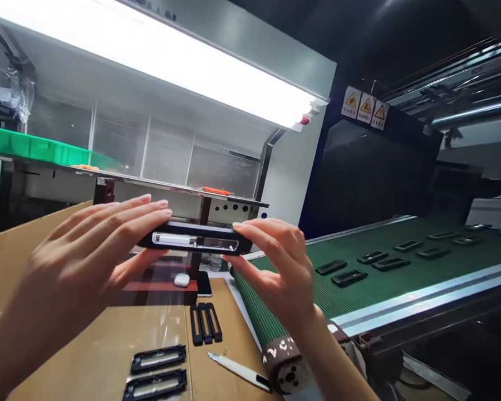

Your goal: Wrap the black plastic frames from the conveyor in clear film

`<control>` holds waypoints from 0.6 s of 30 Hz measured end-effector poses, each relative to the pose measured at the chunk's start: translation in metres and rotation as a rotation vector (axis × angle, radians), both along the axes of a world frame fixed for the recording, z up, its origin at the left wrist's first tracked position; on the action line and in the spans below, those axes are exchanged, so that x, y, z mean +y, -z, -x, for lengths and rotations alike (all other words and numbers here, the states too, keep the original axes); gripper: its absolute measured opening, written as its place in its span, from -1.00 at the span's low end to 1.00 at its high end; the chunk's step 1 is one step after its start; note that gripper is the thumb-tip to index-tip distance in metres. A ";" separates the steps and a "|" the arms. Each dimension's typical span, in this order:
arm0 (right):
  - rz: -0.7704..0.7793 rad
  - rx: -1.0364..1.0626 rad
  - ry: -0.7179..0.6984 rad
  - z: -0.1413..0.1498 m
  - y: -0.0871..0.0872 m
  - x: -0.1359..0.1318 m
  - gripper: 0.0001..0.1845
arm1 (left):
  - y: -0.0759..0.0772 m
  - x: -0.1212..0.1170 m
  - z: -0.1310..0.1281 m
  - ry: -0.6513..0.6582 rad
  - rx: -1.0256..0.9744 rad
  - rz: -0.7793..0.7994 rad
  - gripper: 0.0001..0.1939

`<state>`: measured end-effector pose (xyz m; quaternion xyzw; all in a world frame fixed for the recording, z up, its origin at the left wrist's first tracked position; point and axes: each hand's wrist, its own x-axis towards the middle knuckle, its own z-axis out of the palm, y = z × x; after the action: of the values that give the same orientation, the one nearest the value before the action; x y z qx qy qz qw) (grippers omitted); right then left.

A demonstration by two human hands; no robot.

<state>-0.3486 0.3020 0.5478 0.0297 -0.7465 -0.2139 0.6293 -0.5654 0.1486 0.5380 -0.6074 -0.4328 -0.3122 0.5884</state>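
Both hands hold up one long black plastic frame (pixel 209 228) with a clear, shiny window, level and below the lamp. My left hand (pixel 96 245) grips its left end, fingers on top and thumb beneath. My right hand (pixel 275 256) pinches the right end between thumb and fingers. Beneath it on the table lie several similar parts: two black frames with windows (pixel 158 359) near the front, and three slim black frames (pixel 206 323) standing side by side. A white utility knife (pixel 237 370) rests to their right.
A green conveyor belt (pixel 284 295) carries several black frames (pixel 348 277) on the right. Ahead, a shelf holds a green tray (pixel 37 146) and an orange pen-like tool (pixel 217 191). A white earbud case (pixel 181 279) and a phone (pixel 204 284) lie behind the table parts. Overhead is a bright lamp (pixel 171 55).
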 end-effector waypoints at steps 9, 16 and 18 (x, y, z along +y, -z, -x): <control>-0.057 0.119 -0.018 -0.009 -0.045 -0.011 -0.61 | -0.041 -0.004 -0.010 -0.027 -0.017 -0.105 -0.41; 0.556 -0.100 -0.119 0.021 0.064 0.035 -0.65 | -0.044 -0.012 -0.012 -0.029 -0.017 -0.119 -0.40; 0.669 -0.303 0.011 0.031 0.131 0.061 -0.63 | -0.045 -0.015 -0.013 -0.032 -0.032 -0.113 -0.44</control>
<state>-0.3800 0.3633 0.4171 -0.1506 -0.8600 0.0456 0.4854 -0.5522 0.1339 0.5832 -0.5610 -0.4336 -0.3364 0.6198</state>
